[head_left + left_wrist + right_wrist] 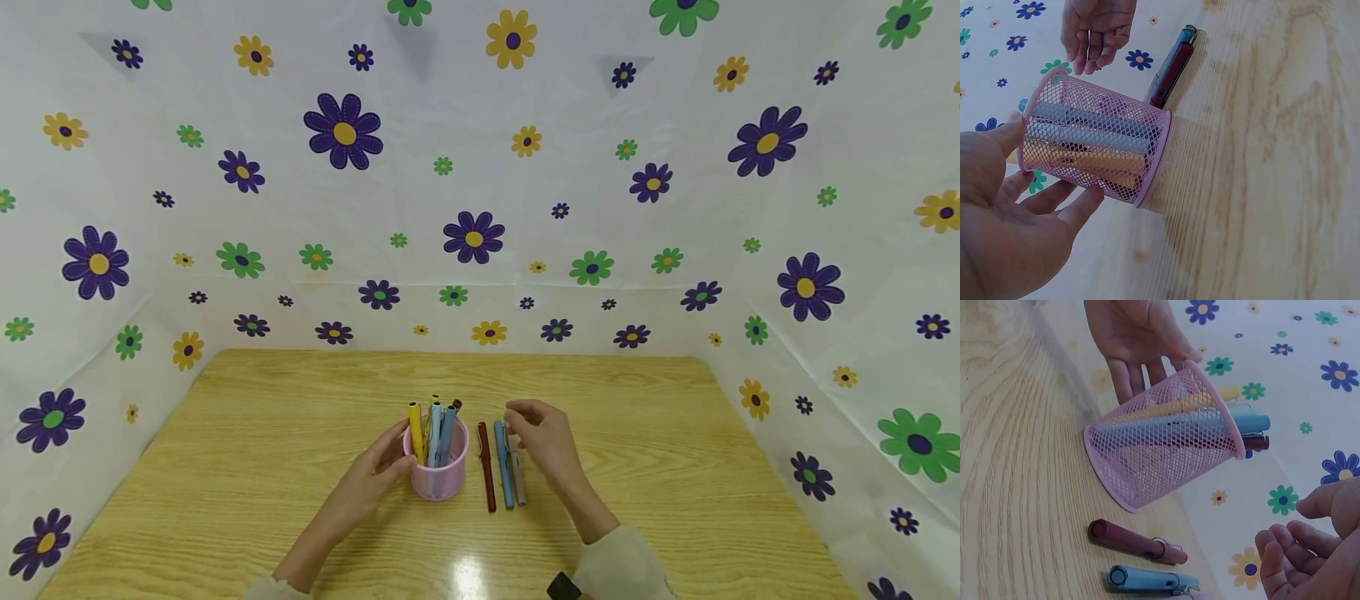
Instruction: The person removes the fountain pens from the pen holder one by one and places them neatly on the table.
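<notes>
A pink mesh pen holder (438, 485) stands on the table with several pens in it, yellow, light blue, blue and one dark. My left hand (367, 479) holds it from the left, thumb at the rim and fingers along the mesh in the left wrist view. To the holder's right lie a dark red pen (487, 471), a blue pen (505, 471) and a grey pen (519, 479), side by side. Over the far end of the grey pen is my right hand (547, 442). Its fingers are loosely bent with nothing between them in the right wrist view.
The wooden table (285, 433) is enclosed at the back and both sides by a white cloth (420, 192) printed with purple, green and yellow flowers. A small black object (563, 586) shows beside the right sleeve (626, 567).
</notes>
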The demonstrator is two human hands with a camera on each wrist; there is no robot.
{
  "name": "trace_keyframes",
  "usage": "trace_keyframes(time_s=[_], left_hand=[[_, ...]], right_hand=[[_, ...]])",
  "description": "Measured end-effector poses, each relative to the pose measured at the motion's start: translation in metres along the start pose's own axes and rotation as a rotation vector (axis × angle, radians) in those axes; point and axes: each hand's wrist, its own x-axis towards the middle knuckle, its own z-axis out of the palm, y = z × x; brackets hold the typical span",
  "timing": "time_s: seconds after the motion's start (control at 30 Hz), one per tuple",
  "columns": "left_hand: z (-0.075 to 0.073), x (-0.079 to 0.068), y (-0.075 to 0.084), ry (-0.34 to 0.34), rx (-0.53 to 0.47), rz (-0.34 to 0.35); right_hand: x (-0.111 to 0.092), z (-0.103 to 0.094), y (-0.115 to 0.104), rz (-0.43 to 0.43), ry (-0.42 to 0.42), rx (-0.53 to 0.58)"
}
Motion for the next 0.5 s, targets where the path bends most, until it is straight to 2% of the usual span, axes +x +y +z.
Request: trace_keyframes(time_s=[0.5], left_hand=[[-0.001, 0.000, -0.001, -0.014, -0.020, 0.020]], right_hand=[[-0.007, 0.018, -0.017, -0.038, -0.080, 0.045]])
